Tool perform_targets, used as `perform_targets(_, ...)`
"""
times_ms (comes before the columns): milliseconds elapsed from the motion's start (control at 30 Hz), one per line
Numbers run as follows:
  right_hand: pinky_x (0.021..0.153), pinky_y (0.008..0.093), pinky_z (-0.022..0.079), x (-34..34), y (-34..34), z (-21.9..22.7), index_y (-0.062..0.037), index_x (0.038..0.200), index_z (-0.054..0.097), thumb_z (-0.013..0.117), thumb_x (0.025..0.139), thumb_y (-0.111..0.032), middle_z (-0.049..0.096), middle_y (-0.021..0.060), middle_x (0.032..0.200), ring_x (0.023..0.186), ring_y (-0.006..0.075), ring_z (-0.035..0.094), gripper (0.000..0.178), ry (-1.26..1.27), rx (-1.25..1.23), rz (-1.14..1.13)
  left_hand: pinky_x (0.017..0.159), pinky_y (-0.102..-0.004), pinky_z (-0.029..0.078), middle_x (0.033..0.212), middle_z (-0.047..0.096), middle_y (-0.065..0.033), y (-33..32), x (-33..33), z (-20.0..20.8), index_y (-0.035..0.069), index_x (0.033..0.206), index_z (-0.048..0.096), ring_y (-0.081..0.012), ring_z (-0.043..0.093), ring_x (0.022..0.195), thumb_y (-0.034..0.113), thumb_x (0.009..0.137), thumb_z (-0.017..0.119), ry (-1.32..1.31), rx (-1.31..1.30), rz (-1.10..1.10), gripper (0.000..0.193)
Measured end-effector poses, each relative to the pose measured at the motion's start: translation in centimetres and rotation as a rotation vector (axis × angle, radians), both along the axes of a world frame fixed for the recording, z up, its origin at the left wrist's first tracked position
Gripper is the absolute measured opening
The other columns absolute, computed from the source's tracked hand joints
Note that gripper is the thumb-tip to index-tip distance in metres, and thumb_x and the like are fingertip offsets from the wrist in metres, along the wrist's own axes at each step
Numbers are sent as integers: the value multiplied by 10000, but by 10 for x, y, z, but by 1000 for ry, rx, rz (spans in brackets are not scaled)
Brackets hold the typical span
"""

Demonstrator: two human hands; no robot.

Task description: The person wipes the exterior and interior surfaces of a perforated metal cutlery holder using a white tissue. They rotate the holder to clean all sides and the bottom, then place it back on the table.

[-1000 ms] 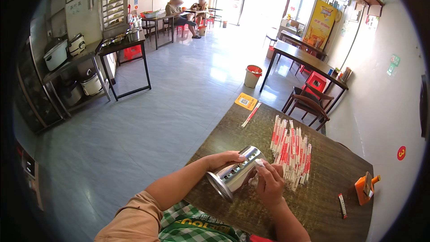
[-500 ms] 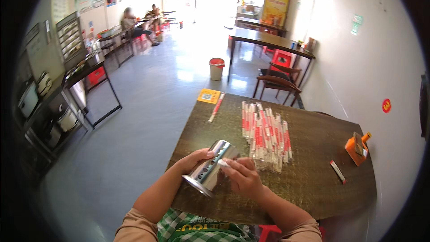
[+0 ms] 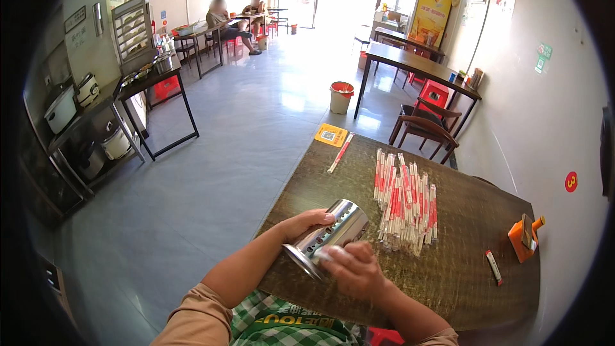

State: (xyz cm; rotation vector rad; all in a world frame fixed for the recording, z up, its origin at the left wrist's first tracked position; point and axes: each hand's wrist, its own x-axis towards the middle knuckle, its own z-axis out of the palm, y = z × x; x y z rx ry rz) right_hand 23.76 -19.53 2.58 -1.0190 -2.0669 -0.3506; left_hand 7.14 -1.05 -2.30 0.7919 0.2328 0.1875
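My left hand (image 3: 305, 223) is wrapped round a shiny steel utensil holder (image 3: 348, 217), a cylinder with rows of holes and a flared base. It is tilted above the near edge of the table, its base toward me. At its lower side, my right hand (image 3: 362, 271) presses a crumpled white tissue (image 3: 331, 254); motion smears these fingers. Beyond the holder, a pile of paper-wrapped chopsticks (image 3: 407, 204) with red bands lies on the dark wooden table (image 3: 467, 230). One more wrapped pair of chopsticks (image 3: 341, 153) lies apart at the far left.
An orange tissue box (image 3: 521, 241) and a small red-and-white packet (image 3: 494, 268) are at the table's right. A yellow card (image 3: 331, 134) lies at the far left corner. Beyond stand a chair (image 3: 428, 127) and a bin (image 3: 341, 97). Two people sit far off.
My right hand and the tissue have moved down along the holder toward its base. The whole scene has shifted rightward in the picture as my head turned left.
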Motion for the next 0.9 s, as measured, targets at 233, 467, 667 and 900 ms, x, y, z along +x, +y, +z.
perform_targets(233,885,417,559,33,18,0,-64,1140,785,704,957,-22,785,136,1261,957,296,682,204,125,-8,-214,791,-365,667,1151,771,-130,1,-3,4,6,1392,610,-185,782,911,458,1015,741,74,77,11,603)
perform_targets(467,868,440,586,38,21,3,-22,1166,772,708,974,41,785,191,1232,988,347,710,212,168,7,-256,794,-364,668,1174,771,-127,3,-7,10,32,1439,598,-175,784,914,506,982,762,103,77,-24,678)
perform_targets(667,888,440,594,40,20,3,-17,1169,765,724,985,19,787,199,1193,1009,363,729,192,245,-29,-294,822,-378,673,1237,747,-156,0,-7,14,52,1525,522,-194,784,970,514,958,766,107,123,-40,772)
perform_targets(900,935,427,612,40,24,-12,-21,1189,751,717,1006,4,778,242,1189,1109,391,773,188,537,-187,-308,1030,-446,618,1351,709,-171,6,-5,-2,53,1583,452,-280,754,1141,363,943,715,-41,-33,5,759)
